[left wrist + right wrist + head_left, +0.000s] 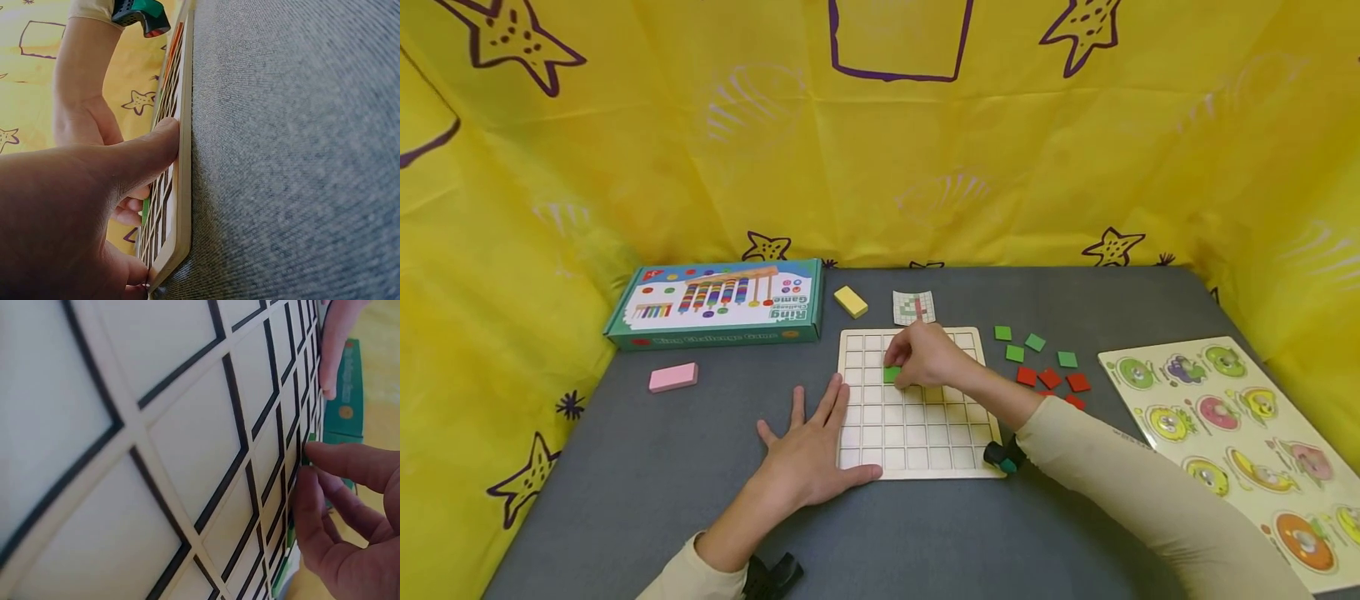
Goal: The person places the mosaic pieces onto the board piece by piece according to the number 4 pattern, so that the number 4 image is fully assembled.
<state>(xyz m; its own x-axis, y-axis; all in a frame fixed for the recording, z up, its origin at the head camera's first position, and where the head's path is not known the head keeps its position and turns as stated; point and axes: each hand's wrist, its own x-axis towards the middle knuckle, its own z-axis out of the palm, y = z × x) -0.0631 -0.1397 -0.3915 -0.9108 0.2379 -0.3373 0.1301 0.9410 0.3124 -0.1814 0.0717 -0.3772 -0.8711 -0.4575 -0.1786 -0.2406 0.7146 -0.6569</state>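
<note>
A pale wooden grid board (pixel 917 435) lies flat on the dark table, its squares framed by raised strips. My right hand (pixel 928 354) reaches over its upper part, thumb and fingertips pinching a green square tile (pixel 891 375) at the grid. The right wrist view shows the tile's edge (pixel 306 456) between the fingertips, low against the strips. More green (pixel 291 534) shows farther along the board there. My left hand (pixel 808 458) rests at the board's left side with fingers spread, its thumb (pixel 165 128) on the near rim.
Loose green tiles (pixel 1035 342) and red tiles (pixel 1078 382) lie right of the board. A small pattern card (pixel 904 310) sits behind it, near a yellow block (pixel 851 302). A game box (pixel 715 304) and pink block (pixel 673 377) stand left; a fruit picture board (pixel 1240 433) lies right.
</note>
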